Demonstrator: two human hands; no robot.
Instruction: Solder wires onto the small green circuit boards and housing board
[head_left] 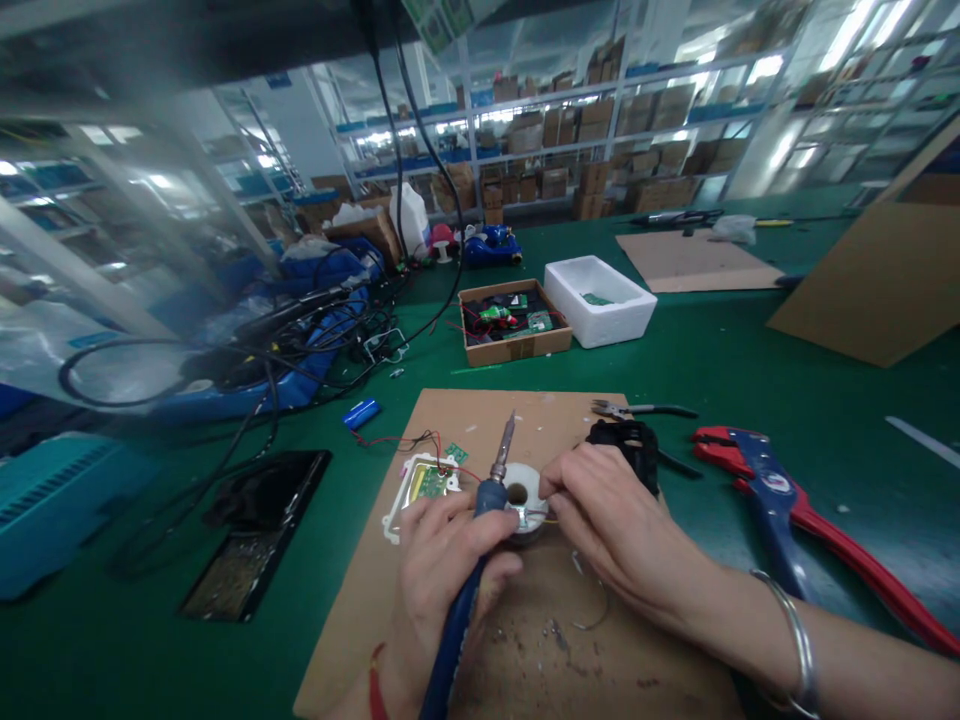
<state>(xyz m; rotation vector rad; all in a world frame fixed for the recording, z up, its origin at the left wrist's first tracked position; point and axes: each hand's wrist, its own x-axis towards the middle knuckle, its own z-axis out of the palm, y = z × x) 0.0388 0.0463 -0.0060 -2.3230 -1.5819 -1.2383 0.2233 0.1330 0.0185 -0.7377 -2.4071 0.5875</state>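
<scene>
My left hand (442, 560) is closed around a blue-handled soldering iron (491, 495), its bare tip pointing up and away from me. Under both hands lies a white-rimmed spool (529, 478), with a dark hole in its middle. My right hand (615, 510) pinches at the spool's right side, where a thin wire (553, 519) shows between my two hands; its end is hidden by my fingers. Left of the spool rests a circuit board in a white frame (429, 482), and red and black leads run from it towards a blue cylindrical battery (362, 413).
Cardboard (555, 640) covers the green bench here. Pliers (645, 409), a black object (630, 445) and a red-blue crimping tool (772, 490) lie to the right. Beyond stand a box of electronics (517, 350) and a white foam box (611, 325). A black tray (255, 540) and cables are left.
</scene>
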